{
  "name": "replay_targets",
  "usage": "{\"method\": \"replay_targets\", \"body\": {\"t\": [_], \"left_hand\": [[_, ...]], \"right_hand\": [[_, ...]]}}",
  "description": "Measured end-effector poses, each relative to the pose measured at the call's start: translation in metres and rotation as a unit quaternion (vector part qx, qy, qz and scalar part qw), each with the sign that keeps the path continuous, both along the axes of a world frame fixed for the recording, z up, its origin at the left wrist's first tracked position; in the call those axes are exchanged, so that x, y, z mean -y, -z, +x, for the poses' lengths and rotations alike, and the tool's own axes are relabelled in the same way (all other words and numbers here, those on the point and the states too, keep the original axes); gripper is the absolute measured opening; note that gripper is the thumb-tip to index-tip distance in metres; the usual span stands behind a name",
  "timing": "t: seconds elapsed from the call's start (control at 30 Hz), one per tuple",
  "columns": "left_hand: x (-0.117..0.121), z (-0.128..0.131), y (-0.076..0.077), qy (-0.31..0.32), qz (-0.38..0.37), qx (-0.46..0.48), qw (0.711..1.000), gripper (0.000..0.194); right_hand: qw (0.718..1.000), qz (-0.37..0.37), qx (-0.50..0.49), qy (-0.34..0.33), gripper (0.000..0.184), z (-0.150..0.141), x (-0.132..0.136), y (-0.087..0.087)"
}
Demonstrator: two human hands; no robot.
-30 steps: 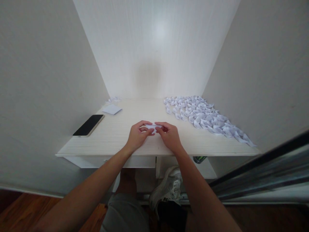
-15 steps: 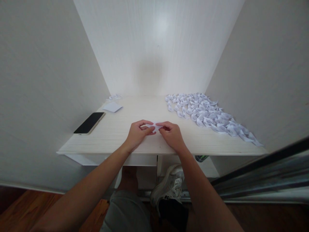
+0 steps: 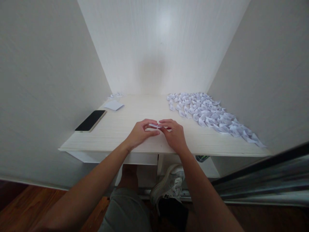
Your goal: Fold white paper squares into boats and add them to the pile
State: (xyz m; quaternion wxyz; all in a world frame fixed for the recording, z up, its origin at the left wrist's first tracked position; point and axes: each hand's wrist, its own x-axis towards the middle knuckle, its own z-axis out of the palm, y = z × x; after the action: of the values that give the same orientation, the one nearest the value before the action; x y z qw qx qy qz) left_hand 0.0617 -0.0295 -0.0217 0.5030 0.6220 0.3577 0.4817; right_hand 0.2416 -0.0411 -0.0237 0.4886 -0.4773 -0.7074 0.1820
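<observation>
A small folded strip of white paper (image 3: pixel 154 125) is held just over the front middle of the white desk. My left hand (image 3: pixel 142 132) has its fingers on the strip's left part, its thumb stretched out below and apart from the paper. My right hand (image 3: pixel 174 132) pinches the right end between thumb and fingers. Part of the paper is hidden behind the fingertips. Many small folded white paper pieces (image 3: pixel 207 112) lie heaped along the right side of the desk.
A dark-screened phone (image 3: pixel 90 121) lies at the desk's left edge. Behind it are flat white paper sheets (image 3: pixel 114 105) and small paper scraps (image 3: pixel 117 95). Panels enclose the desk (image 3: pixel 135 109) at left, back and right. Below it are my legs and a white shoe (image 3: pixel 169 183).
My left thumb has moved down off the paper, and the strip now looks narrower and more edge-on. The view has shifted slightly. The paper heap looks the same.
</observation>
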Motion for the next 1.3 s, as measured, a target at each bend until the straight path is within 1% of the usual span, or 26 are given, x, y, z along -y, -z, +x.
{"method": "replay_targets", "body": {"t": [0.07, 0.1, 0.17, 0.27, 0.33, 0.43, 0.53, 0.7, 0.87, 0.97, 1.1, 1.23, 1.3], "left_hand": [[0.000, -0.001, 0.000, -0.038, 0.059, -0.038, 0.997, 0.025], [0.000, -0.001, -0.001, -0.051, 0.071, -0.051, 0.995, 0.021], [0.000, -0.001, -0.002, -0.067, 0.066, -0.068, 0.993, 0.019], [-0.001, -0.001, -0.002, -0.092, 0.052, -0.092, 0.990, 0.023], [-0.001, 0.000, -0.001, -0.099, 0.044, -0.080, 0.991, 0.024], [-0.001, 0.002, 0.000, -0.086, 0.026, -0.043, 0.995, 0.025], [0.000, 0.004, 0.000, -0.070, 0.011, -0.007, 0.997, 0.029], [0.002, 0.005, 0.000, -0.064, -0.022, 0.077, 0.995, 0.036], [0.004, 0.007, -0.003, -0.066, -0.038, 0.115, 0.990, 0.032], [0.006, 0.009, -0.005, -0.066, -0.039, 0.121, 0.990, 0.029], [0.008, 0.008, -0.006, -0.034, -0.057, 0.132, 0.989, 0.026], [0.007, 0.005, -0.007, 0.002, -0.117, 0.165, 0.979, 0.030], [0.006, 0.003, -0.008, 0.014, -0.148, 0.167, 0.975, 0.031]], "right_hand": [[1.000, -0.004, -0.012, -0.005, 0.012, 0.001, -0.001, 0.001], [1.000, -0.011, -0.019, -0.007, 0.010, 0.001, -0.002, 0.002], [0.999, -0.031, -0.040, -0.020, 0.008, 0.002, -0.003, 0.002], [0.994, -0.051, -0.075, -0.061, 0.009, 0.003, -0.002, 0.002], [0.991, -0.052, -0.096, -0.080, 0.010, 0.002, -0.001, 0.001], [0.986, -0.053, -0.131, -0.090, 0.010, 0.001, 0.000, 0.000], [0.976, -0.074, -0.173, -0.106, 0.011, 0.000, -0.002, 0.001], [0.956, -0.119, -0.242, -0.114, 0.022, 0.000, -0.005, 0.004], [0.944, -0.153, -0.259, -0.135, 0.021, 0.000, -0.004, 0.002], [0.938, -0.161, -0.278, -0.130, 0.020, 0.000, -0.004, 0.001], [0.938, -0.166, -0.283, -0.108, 0.023, 0.001, -0.004, 0.002], [0.947, -0.149, -0.267, -0.097, 0.025, 0.002, -0.006, 0.004], [0.953, -0.138, -0.252, -0.097, 0.027, 0.002, -0.005, 0.005]]}}
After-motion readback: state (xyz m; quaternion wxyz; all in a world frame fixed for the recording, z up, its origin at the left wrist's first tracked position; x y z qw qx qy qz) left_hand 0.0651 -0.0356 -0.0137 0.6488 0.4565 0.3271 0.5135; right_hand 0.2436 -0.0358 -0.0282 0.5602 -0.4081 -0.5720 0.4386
